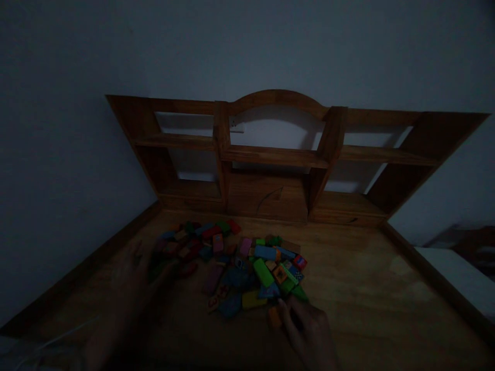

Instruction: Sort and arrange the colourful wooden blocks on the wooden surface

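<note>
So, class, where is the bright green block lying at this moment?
In the head view, the bright green block lies on the right of the block pile, just beyond the right hand.

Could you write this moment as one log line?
left hand: at blocks' left edge | right hand: fingertips by orange block | pile of coloured blocks on wooden desk | dim light

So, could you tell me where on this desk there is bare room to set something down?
The desk is bare right of the block pile, out to its right edge, and in a strip between pile and shelf unit. The middle is crowded with blocks; the left hand and right hand flank the pile.
</note>
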The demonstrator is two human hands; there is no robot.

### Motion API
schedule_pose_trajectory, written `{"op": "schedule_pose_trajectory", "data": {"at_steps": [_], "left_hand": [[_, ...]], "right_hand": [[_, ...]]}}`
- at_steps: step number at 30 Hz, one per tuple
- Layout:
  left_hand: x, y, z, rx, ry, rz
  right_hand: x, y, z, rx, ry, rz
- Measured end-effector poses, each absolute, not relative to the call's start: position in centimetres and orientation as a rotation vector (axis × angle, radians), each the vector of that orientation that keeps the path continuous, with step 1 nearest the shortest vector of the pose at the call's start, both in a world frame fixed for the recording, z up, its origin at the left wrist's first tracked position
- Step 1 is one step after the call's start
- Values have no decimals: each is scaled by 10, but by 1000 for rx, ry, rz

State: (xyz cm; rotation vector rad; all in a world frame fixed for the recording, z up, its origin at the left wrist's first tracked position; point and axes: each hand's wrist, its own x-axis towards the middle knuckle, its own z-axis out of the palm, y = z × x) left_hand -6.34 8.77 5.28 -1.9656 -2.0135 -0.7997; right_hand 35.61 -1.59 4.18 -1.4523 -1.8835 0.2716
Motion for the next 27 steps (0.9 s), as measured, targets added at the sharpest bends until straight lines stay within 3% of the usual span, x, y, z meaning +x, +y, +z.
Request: {"op": "schedule_pose_trajectory", "data": {"at_steps": [6,27], "left_hand": [[-107,104,26,-2029,-2089,-661],[-78,80,14,-1911,-2248,-563]], "right_hand": [[357,-13,38,-1418,-1910,171],[359,-9,24,-1378,-1926,26]]}}
